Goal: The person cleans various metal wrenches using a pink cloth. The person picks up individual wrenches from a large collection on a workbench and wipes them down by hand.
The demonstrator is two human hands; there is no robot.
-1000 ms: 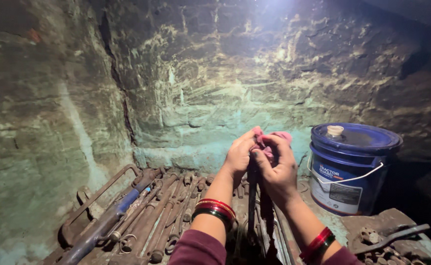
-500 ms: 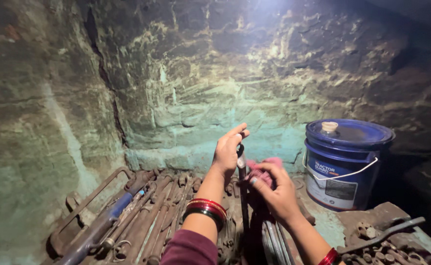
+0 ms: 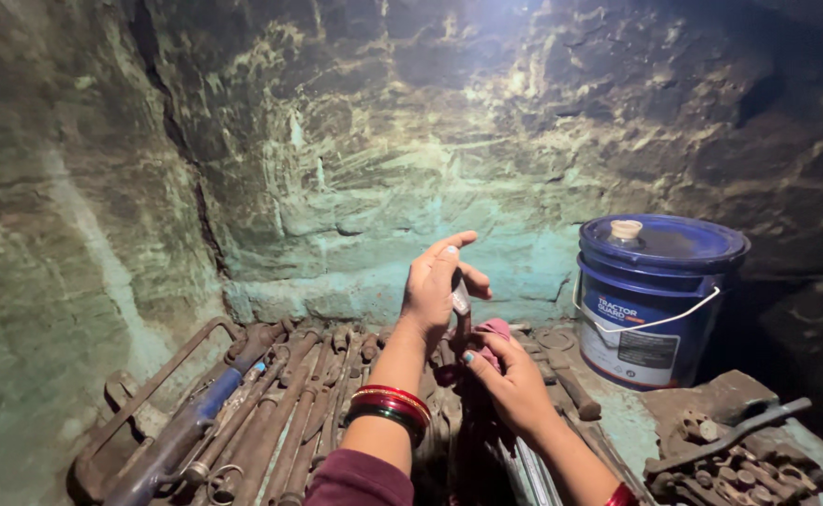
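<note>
Left of the blue bucket (image 3: 655, 300), the left hand (image 3: 435, 286) had risen apart from the right hand (image 3: 510, 379), fingers closed round a small metal piece (image 3: 461, 302). The right hand, lower, gripped a red cloth (image 3: 491, 333) above rusty tools (image 3: 289, 412), suggesting wiping had paused.

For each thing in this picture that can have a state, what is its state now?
Left hand: raised, fingers pinching a small metal part.
Right hand: lower, holding a red cloth.
Blue bucket: upright, lid shut, cap on, wire handle hanging down.
Rusty tools: lying flat in a row.
Bangles: worn on left wrist.
</note>
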